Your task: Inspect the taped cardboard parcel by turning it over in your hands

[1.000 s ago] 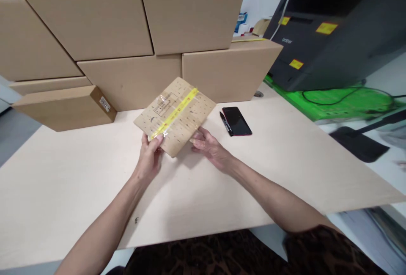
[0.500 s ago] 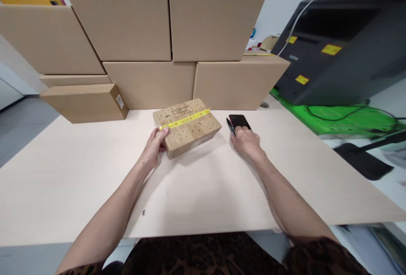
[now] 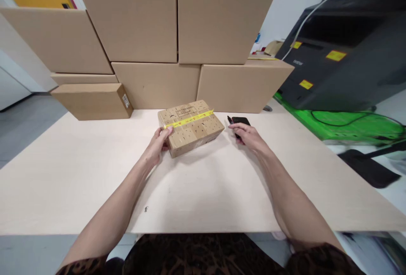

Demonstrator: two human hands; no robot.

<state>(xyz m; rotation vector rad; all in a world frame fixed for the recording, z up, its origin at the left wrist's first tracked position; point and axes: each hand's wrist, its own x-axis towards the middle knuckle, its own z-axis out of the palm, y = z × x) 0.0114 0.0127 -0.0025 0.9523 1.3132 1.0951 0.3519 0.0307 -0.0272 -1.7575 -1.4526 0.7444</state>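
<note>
My left hand (image 3: 158,144) grips the near-left corner of a small cardboard box (image 3: 193,133), thumb on top and fingers down its side. The box is tilted, its left end raised a little off the table. Dark marks dot its top, and a strip of yellow tape (image 3: 190,119) runs across it. To the right, my right hand (image 3: 247,136) is closed on a black marker pen (image 3: 230,120), its tip pointing away to the upper left. Just behind the fingers lies a black phone-like object (image 3: 241,120), partly covered by the hand.
Large cardboard boxes (image 3: 225,25) are stacked along the back of the pale table (image 3: 196,199). A flatter box (image 3: 91,101) stands at back left. On the right, a dark Brother machine (image 3: 333,67) stands by a green surface (image 3: 336,129), near a black flat stand (image 3: 368,167).
My right hand has drawn its fingers off the phone-like object and closed them around the marker pen. The left hand keeps its grip on the box. The whole view has shifted slightly.
</note>
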